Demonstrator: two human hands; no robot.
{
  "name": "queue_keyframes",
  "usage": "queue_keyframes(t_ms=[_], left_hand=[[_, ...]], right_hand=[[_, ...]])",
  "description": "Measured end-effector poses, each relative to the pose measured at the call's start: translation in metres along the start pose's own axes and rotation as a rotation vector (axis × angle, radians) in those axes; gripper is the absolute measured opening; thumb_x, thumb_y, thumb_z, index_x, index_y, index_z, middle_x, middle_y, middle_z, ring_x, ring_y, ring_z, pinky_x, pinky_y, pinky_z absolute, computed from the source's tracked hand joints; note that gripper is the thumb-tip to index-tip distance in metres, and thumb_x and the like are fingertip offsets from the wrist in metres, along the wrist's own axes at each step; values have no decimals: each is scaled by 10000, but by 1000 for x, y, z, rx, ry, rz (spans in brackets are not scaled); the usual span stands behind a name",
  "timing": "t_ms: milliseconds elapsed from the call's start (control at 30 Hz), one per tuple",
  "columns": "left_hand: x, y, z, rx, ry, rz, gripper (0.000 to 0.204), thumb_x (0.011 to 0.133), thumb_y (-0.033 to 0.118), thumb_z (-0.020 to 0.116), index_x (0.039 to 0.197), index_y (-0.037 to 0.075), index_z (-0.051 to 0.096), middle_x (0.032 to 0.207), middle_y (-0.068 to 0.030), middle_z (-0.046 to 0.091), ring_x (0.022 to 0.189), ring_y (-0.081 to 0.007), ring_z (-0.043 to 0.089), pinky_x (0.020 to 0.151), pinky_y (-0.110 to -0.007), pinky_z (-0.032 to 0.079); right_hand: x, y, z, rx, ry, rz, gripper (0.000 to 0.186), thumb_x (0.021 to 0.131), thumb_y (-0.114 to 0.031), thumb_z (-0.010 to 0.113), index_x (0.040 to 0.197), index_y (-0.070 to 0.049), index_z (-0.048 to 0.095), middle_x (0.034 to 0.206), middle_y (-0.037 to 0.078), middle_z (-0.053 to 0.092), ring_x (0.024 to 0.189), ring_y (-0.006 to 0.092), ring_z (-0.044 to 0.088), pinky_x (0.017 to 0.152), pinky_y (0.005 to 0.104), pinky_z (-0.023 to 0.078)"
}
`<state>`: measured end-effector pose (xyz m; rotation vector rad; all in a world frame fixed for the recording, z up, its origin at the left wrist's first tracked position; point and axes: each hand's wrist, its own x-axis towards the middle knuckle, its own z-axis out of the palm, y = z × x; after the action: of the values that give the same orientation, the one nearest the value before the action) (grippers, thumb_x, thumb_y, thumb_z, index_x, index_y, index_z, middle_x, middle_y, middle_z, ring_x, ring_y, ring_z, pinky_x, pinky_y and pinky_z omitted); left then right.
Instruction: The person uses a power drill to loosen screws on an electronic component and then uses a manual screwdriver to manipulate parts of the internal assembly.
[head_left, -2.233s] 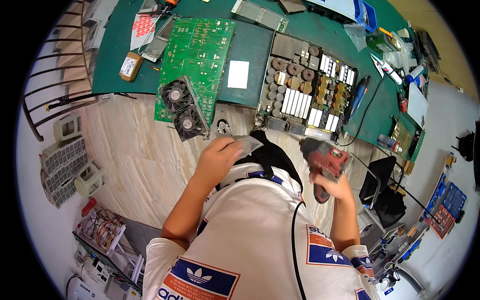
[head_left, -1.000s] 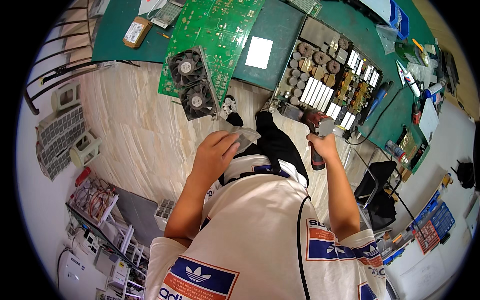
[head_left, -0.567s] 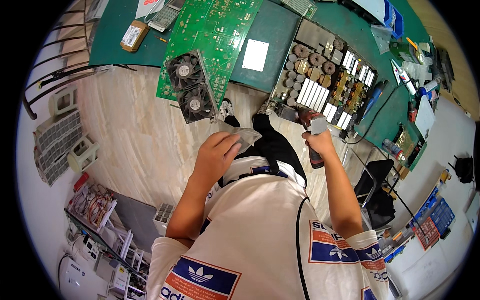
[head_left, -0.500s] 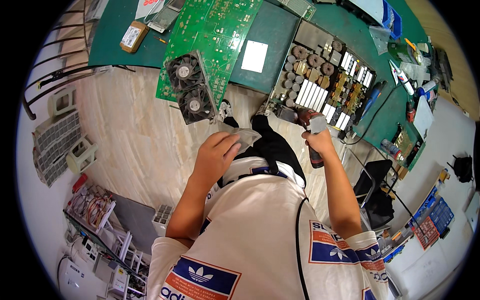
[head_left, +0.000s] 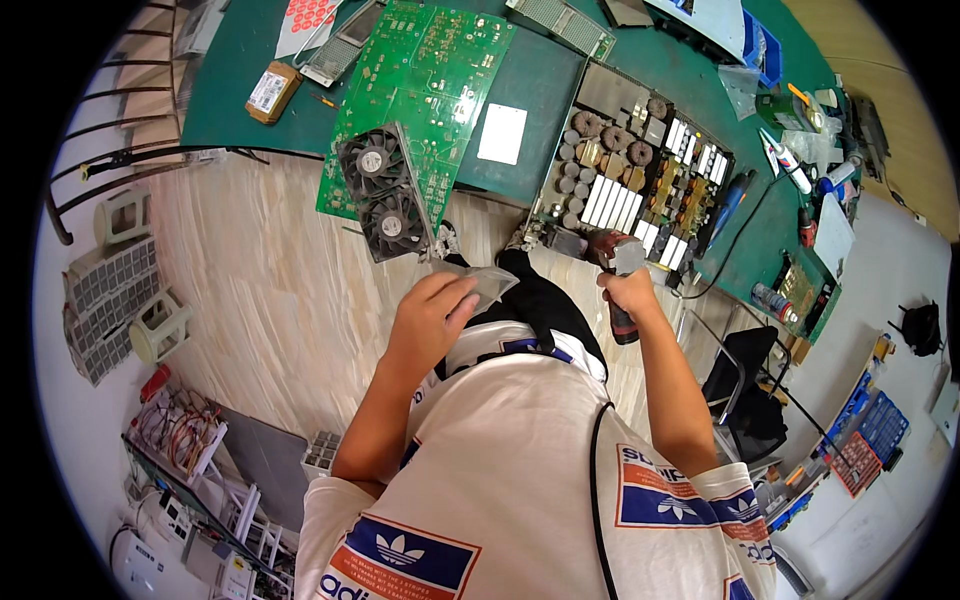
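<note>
My right hand (head_left: 632, 292) is wrapped round the grip of a red and grey cordless drill (head_left: 622, 256). The drill's front end is at the near edge of an open metal chassis (head_left: 572, 215) packed with capacitors, ring coils and white heat sinks. To the left, my left hand (head_left: 428, 315) is closed on a translucent plastic bag (head_left: 492, 288), held in front of my waist. Just beyond that hand, a pair of black fans (head_left: 384, 192) joined in one frame lies over a large green circuit board (head_left: 425, 100), which juts past the bench edge.
The green bench (head_left: 225, 110) carries a small brown box (head_left: 272, 92), a white card (head_left: 502, 133), a perforated metal cover (head_left: 565, 28), a blue bin (head_left: 762, 50) and a spray can (head_left: 775, 302). A black chair (head_left: 740, 370) stands at right, stools (head_left: 160, 325) at left.
The bench and its contents sit slightly lower and further left in the view. Both hands keep their holds on the bag and the drill, with barely any movement.
</note>
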<state>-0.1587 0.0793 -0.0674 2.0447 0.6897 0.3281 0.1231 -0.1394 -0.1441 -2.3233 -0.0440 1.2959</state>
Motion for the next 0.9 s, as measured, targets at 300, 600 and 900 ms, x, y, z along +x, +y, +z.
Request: queue_keyframes(t_ms=[300,600,900], left_hand=[[-2,3,-6,-3,14,-3,247,853,46,782,1097,22,752,1039,-132,706,909,-305,696,772,-368,571],[-1,4,-7,-13,22,-8,238,851,47,784,1084,13,753,1030,-139,706,902,-310,698,781,-370,569],[1,3,-8,-16,24,-7,234,852,49,785,1078,6,750,1025,-143,703,895,-316,695,782,-371,568]], right_hand=[[-3,4,1,5,4,-15,287,751,-76,744,1005,12,641,755,84,679,562,192,660,533,363,525],[-4,5,2,13,14,-38,283,753,-80,738,1009,7,655,770,83,692,574,193,674,548,358,538],[-6,7,-2,23,2,-33,284,764,-71,731,1019,16,642,799,85,683,582,195,673,547,358,536]])
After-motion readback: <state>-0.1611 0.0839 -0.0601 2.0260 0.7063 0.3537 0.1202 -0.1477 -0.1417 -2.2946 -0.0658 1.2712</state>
